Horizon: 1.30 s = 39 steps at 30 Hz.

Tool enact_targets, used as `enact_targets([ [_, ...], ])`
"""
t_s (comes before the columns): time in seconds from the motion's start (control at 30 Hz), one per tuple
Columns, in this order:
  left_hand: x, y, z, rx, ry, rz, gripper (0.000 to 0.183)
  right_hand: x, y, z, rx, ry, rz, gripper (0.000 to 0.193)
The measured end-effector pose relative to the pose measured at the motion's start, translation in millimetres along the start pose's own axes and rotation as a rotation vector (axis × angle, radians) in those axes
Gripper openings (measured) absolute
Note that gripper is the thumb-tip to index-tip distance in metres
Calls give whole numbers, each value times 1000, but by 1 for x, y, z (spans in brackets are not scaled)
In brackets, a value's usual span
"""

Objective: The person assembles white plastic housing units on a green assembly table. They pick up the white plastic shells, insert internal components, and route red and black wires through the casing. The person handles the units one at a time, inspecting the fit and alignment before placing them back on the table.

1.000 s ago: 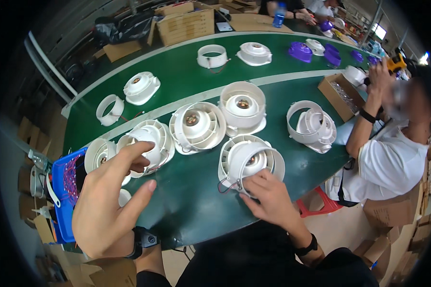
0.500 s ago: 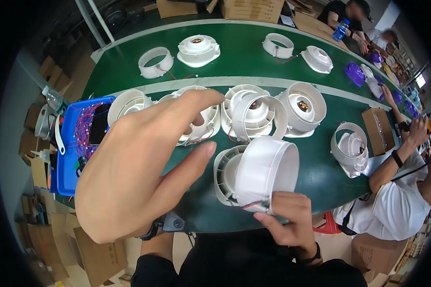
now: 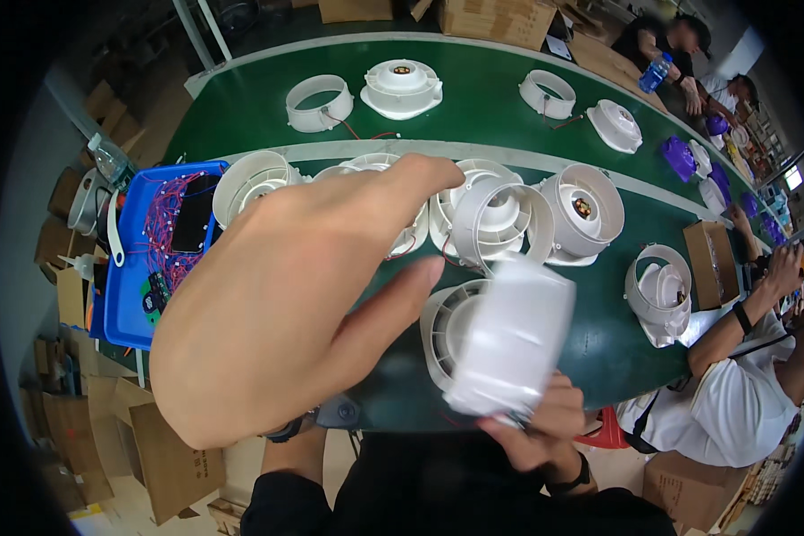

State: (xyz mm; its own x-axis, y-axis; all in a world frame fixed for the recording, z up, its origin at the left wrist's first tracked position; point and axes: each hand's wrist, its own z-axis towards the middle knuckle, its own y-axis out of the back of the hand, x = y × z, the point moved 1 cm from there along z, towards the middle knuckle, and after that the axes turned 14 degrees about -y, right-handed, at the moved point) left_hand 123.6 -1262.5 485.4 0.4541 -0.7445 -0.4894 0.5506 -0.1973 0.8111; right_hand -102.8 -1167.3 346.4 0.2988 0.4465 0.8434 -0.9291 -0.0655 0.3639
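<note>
White ring, blurred, is held by the right hand, with the fingers clamped at its lower end, before a slotted white base on the green table. Nothing is held by the left hand; its thumb and fingers are apart. Orienting is judged to be in hand; steadying, perhaps two-handed, seems called for next.

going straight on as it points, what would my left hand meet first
Probably the ribbed white housing behind the tilted ring, just right of your left hand; depth is unclear, it might pass above.
</note>
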Motion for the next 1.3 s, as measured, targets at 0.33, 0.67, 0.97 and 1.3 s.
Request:
enact_targets([
  [0.33,7,3,5,-223,-167,22,58,25,37,79,219,250,-135,20],
  [0.67,60,26,27,-310,-393,-368,99,68,61,181,380,390,93,15],
  [0.97,52,22,39,-359,-114,-408,66,46,56,191,380,323,40,13],
  [1.3,44,15,44,-415,-139,-289,72,46,52,188,269,381,-15,12],
])
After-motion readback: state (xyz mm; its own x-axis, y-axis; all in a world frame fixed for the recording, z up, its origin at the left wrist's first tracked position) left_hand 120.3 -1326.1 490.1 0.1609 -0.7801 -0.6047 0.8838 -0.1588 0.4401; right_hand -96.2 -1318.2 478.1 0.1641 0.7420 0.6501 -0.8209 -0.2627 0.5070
